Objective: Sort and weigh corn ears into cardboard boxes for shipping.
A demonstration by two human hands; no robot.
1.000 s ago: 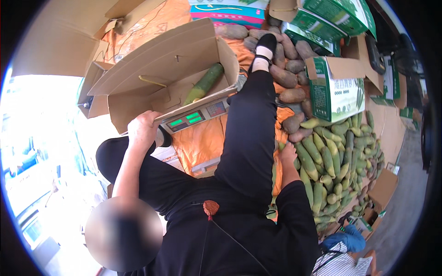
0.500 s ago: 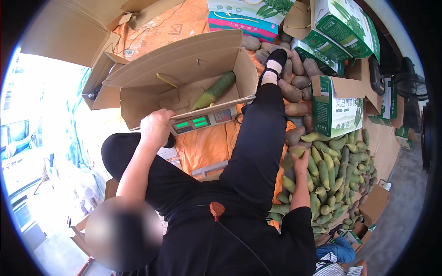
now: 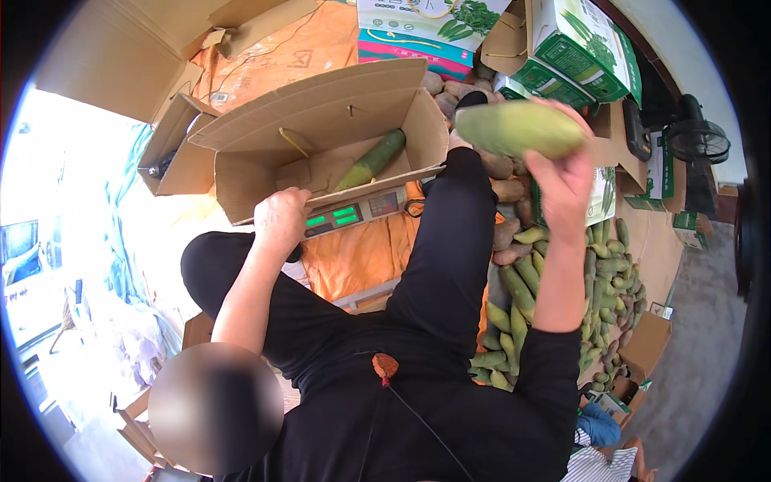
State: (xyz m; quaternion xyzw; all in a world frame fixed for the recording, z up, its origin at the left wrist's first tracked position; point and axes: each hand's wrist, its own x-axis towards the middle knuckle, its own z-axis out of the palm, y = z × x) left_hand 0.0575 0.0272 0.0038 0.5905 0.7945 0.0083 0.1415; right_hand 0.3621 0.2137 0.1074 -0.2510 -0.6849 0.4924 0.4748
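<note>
My right hand (image 3: pixel 566 181) is raised and closed around a thick pale-green husked vegetable (image 3: pixel 518 128), held above my outstretched leg. My left hand (image 3: pixel 279 221) rests on the near wall of an open cardboard box (image 3: pixel 321 120). That box sits on a digital scale (image 3: pixel 353 213) with lit green displays. One long green vegetable (image 3: pixel 373 159) lies slanted inside the box. To my right, a pile of similar green vegetables (image 3: pixel 598 265) covers the ground.
An orange tarp (image 3: pixel 353 261) lies under the scale. Brownish husked vegetables (image 3: pixel 506 189) are heaped beside my leg. Green-and-white cartons (image 3: pixel 578 44) stack at the back right, a black fan (image 3: pixel 697 140) beyond them. A second open box (image 3: pixel 173 149) stands at the left.
My right hand came up from the pile on the right and now holds a green vegetable high. My left hand stayed on the box's near edge.
</note>
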